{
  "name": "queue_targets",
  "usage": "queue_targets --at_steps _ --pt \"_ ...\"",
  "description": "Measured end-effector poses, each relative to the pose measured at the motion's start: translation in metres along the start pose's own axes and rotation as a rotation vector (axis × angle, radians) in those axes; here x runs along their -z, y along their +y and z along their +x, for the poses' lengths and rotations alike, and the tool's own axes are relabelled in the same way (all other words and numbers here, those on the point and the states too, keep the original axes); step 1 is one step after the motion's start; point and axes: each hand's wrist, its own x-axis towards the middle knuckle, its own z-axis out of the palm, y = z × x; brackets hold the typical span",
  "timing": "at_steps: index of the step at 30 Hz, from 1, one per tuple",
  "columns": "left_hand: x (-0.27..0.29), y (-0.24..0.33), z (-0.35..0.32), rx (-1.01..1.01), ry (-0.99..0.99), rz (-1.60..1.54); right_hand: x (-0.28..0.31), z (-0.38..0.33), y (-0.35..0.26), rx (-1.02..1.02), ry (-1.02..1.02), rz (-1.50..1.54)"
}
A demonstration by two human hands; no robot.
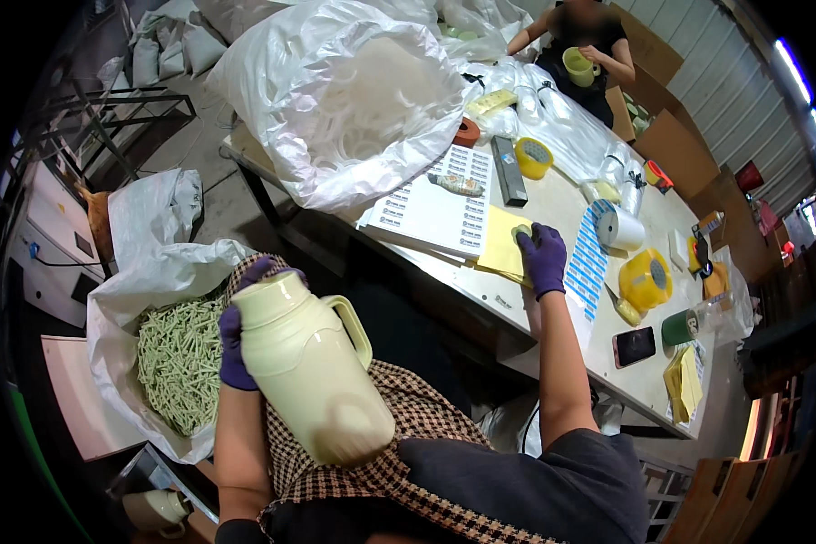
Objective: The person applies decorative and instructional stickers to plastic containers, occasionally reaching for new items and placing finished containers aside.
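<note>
My left hand (236, 349), in a purple glove, grips a pale yellow-green plastic vacuum jug (322, 363) by its neck. The jug tilts across my lap, its handle toward the right and a brownish smudge near its base. Over the table edge reaches my right hand (545, 258), also gloved in purple. Its fingers close on a small round green thing (522, 233), too small to name, over a yellow paper sheet (501, 243). Beside that sheet lies a stack of printed label sheets (435, 213).
A large white bag (272, 109) of translucent rings stands on the table; a sack of green plastic pieces (177, 363) is at my left. Tape rolls (646, 278), a dark grey bar (509, 172) and a phone (634, 346) lie on the tabletop. Another person (589, 59) holds a jug across the table.
</note>
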Motion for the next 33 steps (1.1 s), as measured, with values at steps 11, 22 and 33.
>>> queue_targets --at_steps 11,22,33 --pt "0.039 -0.026 -0.005 0.073 0.065 -0.151 0.011 0.007 0.0 -0.257 -0.016 0.257" --pt "0.043 -0.027 -0.001 0.071 0.044 -0.23 0.016 0.026 0.116 -0.342 -0.499 1.469" --pt "0.045 -0.023 -0.006 0.023 0.093 -0.224 0.094 -0.114 -0.206 -0.458 -0.579 1.155"
